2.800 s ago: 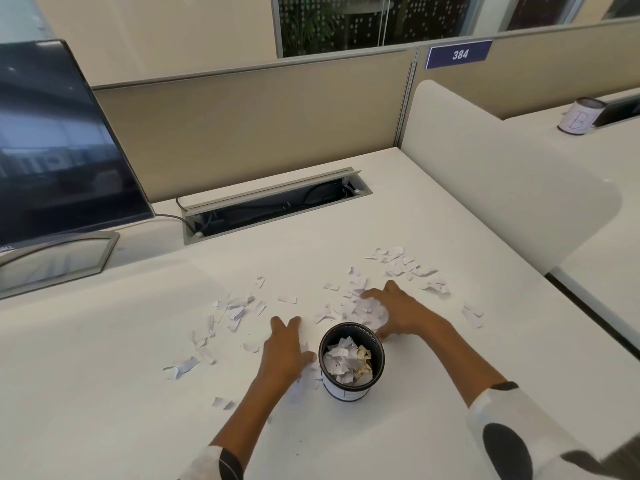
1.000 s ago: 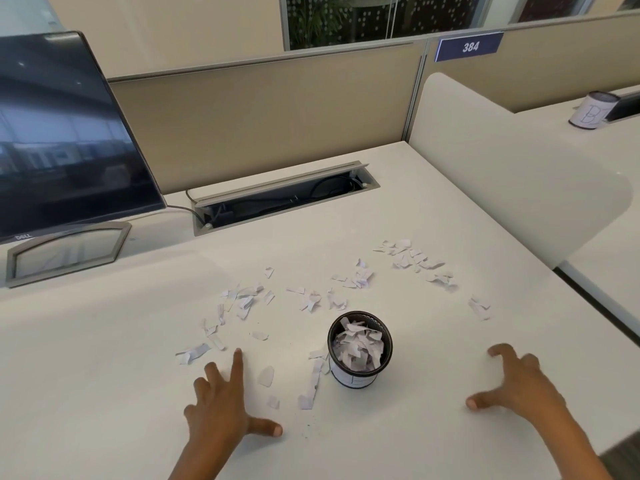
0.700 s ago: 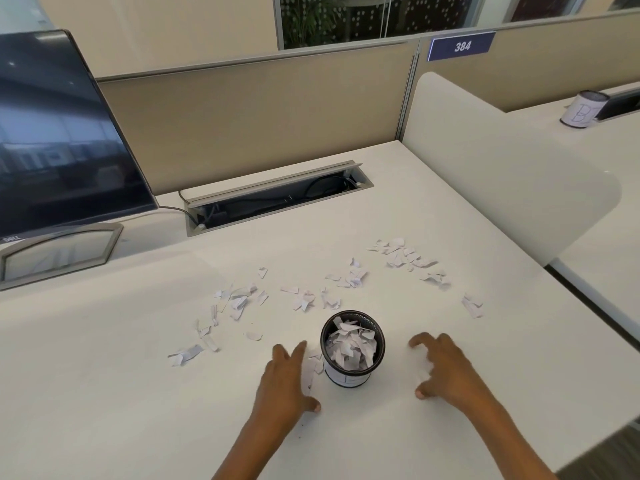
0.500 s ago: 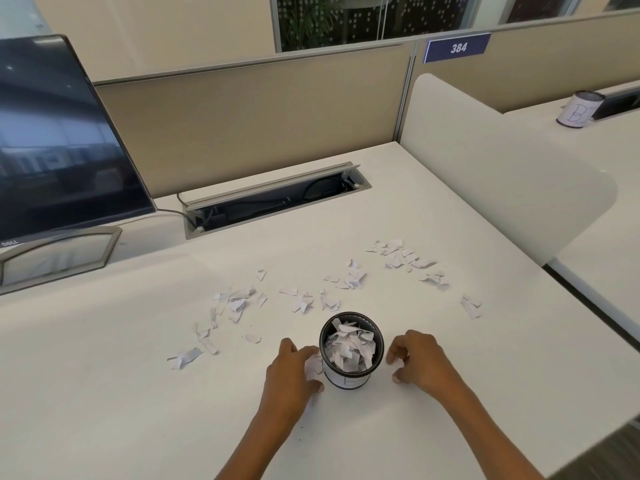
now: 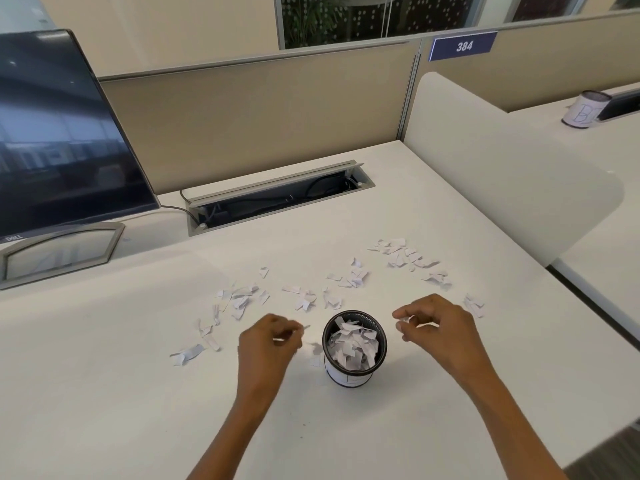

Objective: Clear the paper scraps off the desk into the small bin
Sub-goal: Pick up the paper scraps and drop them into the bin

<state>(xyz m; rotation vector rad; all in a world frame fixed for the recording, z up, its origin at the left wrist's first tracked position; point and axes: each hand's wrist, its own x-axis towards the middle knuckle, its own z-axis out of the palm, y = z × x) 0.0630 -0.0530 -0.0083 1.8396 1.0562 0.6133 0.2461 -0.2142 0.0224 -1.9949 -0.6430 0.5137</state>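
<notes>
A small black mesh bin (image 5: 354,370) stands on the white desk (image 5: 346,427), full of white paper scraps. My left hand (image 5: 268,344) hovers just left of the bin, fingers pinched on a few small scraps, with one or two more scraps (image 5: 316,348) loose between it and the bin. My right hand (image 5: 434,325) is raised just right of the bin, fingertips pinched on a small scrap. More scraps lie in a band behind the bin: a left patch (image 5: 239,299), a middle patch (image 5: 332,296) and a far-right patch (image 5: 405,254).
A dark monitor (image 5: 62,140) on a grey stand sits at the back left. An open cable tray (image 5: 277,199) runs along the back of the desk. A white rounded divider (image 5: 502,168) bounds the right side. Another small bin (image 5: 585,109) stands on the neighbouring desk.
Both hands came in from the desk's front edge to the bin's sides, pinched up scraps beside it and lifted off the surface. The bin has stayed put.
</notes>
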